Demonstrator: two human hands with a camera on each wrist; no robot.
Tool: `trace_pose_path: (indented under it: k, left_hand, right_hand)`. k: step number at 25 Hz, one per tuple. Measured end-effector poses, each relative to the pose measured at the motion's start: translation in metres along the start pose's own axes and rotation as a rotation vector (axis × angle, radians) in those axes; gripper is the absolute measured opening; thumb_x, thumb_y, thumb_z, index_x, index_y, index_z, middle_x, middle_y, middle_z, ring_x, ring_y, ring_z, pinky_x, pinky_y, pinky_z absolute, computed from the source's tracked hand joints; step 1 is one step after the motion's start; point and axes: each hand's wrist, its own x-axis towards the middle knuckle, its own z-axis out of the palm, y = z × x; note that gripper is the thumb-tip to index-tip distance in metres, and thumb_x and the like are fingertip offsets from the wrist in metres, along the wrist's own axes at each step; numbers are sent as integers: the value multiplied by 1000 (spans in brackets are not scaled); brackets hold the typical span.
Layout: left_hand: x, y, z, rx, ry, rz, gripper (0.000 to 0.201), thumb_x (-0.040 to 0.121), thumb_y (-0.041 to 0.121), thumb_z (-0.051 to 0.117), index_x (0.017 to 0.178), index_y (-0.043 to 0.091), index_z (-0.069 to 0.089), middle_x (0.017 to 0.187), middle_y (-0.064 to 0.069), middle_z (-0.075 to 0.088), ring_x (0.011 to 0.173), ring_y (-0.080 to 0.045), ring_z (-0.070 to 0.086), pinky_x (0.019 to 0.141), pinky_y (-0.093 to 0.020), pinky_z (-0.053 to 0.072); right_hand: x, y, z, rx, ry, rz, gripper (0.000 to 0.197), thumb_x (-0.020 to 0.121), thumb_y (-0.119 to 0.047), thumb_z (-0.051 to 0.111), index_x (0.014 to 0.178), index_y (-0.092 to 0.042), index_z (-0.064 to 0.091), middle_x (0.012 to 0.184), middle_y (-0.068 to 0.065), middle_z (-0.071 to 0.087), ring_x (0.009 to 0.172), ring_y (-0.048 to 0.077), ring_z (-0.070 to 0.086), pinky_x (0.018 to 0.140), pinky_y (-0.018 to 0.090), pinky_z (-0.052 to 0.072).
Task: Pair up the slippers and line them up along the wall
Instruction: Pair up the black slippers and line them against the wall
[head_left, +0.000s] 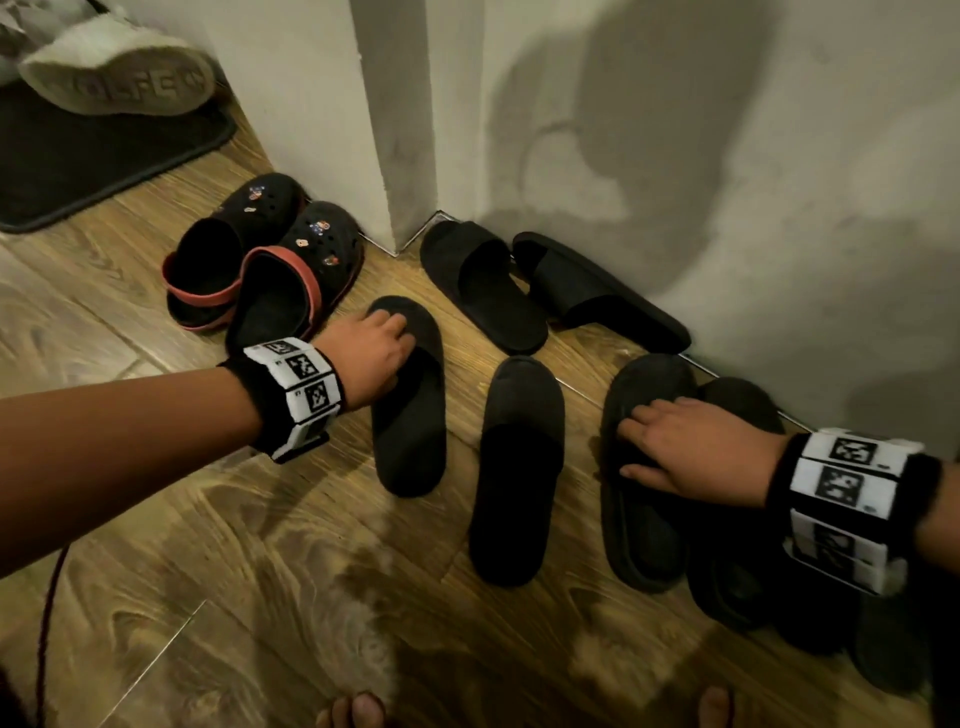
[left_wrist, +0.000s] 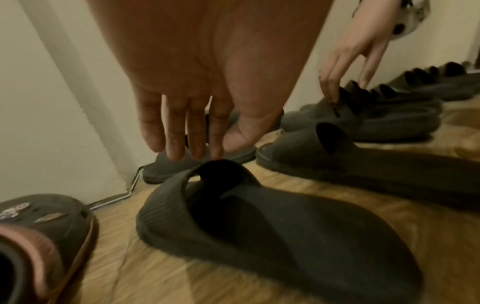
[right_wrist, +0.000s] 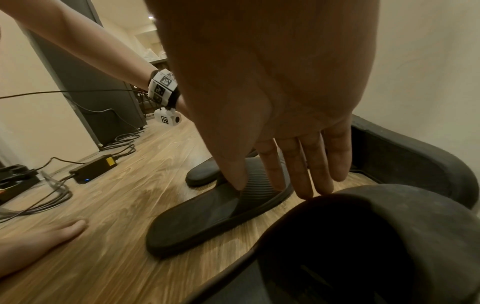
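Several black slippers lie on the wooden floor by the wall. My left hand rests with straight fingers on the strap of the leftmost loose slipper. My right hand lies spread on the strap of another black slipper, whose neighbour sits against the wall. Between the two hands lies a third loose slipper, untouched. A pair of black slides stands toes to the wall corner. Neither hand grips anything.
A pair of black clogs with red trim stands left of the corner, close to my left wrist. A dark doormat and a pale fluffy slipper lie at the far left. More dark slippers sit behind my right wrist. Cables and a power brick lie farther out.
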Motion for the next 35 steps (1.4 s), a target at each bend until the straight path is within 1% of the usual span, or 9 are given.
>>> trace_pose_path:
  k: [7,11,13,17,20,26,28,31,35]
  left_hand:
    - [102,26,-49,-546,88,-102,45,83,33,58,118,7,50,119,-18,54,113,-36,53,91,-44,47]
    - [166,70,-44,-713,-35,-223,94,72,52,68,139,-1,27,139,-22,40,127,-38,41,101,-46,43]
    - [185,88,-33,-793,-28,-330,109,70,53,70,146,-1,13,145,-21,33,130,-37,37,103,-46,41]
    - [205,87,-30,-892,120,-486,94,71,49,71,140,5,26,139,-17,40,127,-34,39,104,-43,40]
    - [195,75,-44,-793,249,-415,88,67,58,65,133,6,37,129,-15,50,119,-33,45,100,-43,40]
    - [110,18,-97,-805,486,-312,94,67,50,68,141,7,29,129,-21,55,117,-37,55,100,-43,43]
    - [79,-18,-111,-720,412,-271,88,68,45,72,136,3,34,124,-26,57,112,-39,57,96,-42,46]
    - [42,-58,-108,-556,171,-257,85,67,41,76,136,9,38,131,-21,46,119,-38,50,104,-43,41]
    - [18,-56,-83,-564,28,-161,91,63,42,76,141,20,35,137,-13,43,124,-34,47,109,-44,39]
  right_hand:
    - [43,34,-19,20,18,115,46,93,-54,41,115,-17,54,117,7,60,109,27,58,88,38,44]
    - [60,38,-19,60,-8,146,46,92,-57,40,111,-17,53,116,8,60,108,29,59,86,38,44]
    - [60,33,-14,94,-12,141,48,92,-58,38,112,-17,52,116,9,60,108,29,57,88,40,42]
    - [51,15,-2,171,-26,91,50,92,-58,33,120,-19,49,119,7,57,110,27,54,92,39,39]
    - [45,6,1,180,-37,40,48,93,-55,35,120,-18,50,118,7,57,108,28,54,91,41,40]
    - [32,5,-1,201,-28,-9,47,94,-55,39,116,-16,55,115,8,59,105,29,56,88,40,43]
    - [29,1,-2,179,-35,-21,46,94,-55,40,117,-17,55,118,7,59,108,28,57,90,40,43]
    - [28,-5,-5,130,-49,-54,48,94,-55,39,121,-17,53,122,7,58,111,28,57,93,42,45]
    - [31,-8,-2,97,-41,-97,49,94,-56,39,122,-18,51,120,7,59,110,27,58,93,42,47]
